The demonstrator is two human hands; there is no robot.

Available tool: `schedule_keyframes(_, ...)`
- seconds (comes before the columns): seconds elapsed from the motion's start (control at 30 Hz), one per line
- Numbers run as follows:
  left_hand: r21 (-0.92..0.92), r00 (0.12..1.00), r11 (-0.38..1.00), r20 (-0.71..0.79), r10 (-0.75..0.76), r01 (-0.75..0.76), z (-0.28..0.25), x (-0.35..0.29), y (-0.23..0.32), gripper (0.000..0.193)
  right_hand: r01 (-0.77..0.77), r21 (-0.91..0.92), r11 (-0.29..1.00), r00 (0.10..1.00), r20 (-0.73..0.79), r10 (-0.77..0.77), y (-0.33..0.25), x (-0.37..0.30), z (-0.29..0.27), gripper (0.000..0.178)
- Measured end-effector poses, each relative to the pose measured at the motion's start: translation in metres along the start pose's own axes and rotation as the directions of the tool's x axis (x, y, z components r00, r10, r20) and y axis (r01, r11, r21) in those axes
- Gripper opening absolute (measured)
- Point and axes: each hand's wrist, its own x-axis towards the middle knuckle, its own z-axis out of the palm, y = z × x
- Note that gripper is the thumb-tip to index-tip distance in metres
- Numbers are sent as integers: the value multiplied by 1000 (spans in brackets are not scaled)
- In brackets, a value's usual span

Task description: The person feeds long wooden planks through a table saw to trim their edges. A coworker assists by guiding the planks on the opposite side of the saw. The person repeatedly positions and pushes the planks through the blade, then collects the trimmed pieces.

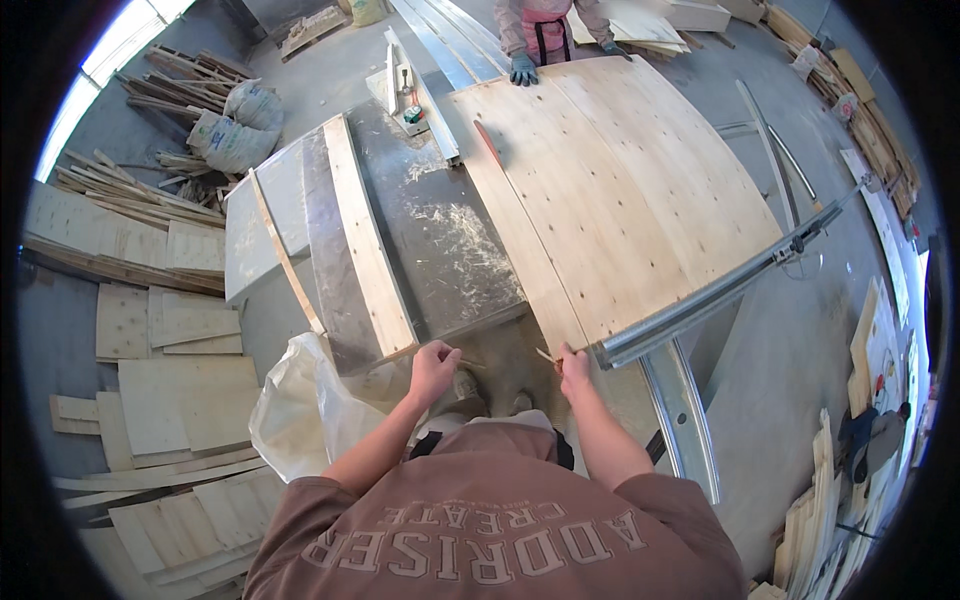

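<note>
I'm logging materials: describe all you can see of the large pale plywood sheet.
The large pale tan plywood sheet lies flat, dotted with dark spots. A long dark line sets off a narrow left strip, near a slim red piece. A grey metal rail borders its near edge. A co-worker's gloved hand rests on its far edge; the bare right hand is by its near left corner.

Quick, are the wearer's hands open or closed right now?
Left hand: curled closed; can't tell if it holds anything.
Right hand: closed, seemingly on a thin stick.
</note>
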Motion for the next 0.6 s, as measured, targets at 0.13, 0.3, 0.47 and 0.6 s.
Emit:
schedule_keyframes(0.13,24,996,1000,93,0,-2,24,0,20,19,35,-49,998,999,10,-34,18,-27,-45,22)
schedule_keyframes(0.3,36,962,999,271,7,-18,58,9,43,19,55,-48,997,998,-19,-56,50,-56,-95,22)
schedule_keyframes(0.47,66,929,997,363,-64,43,116,28,28,26,44,-77,996,999,-25,-46,63,-97,-144,22)
schedule_keyframes(0.6,-31,833,940,474,-286,340,171,48,-5,46,35,-109,993,999,2,-35,81,-132,-193,28)
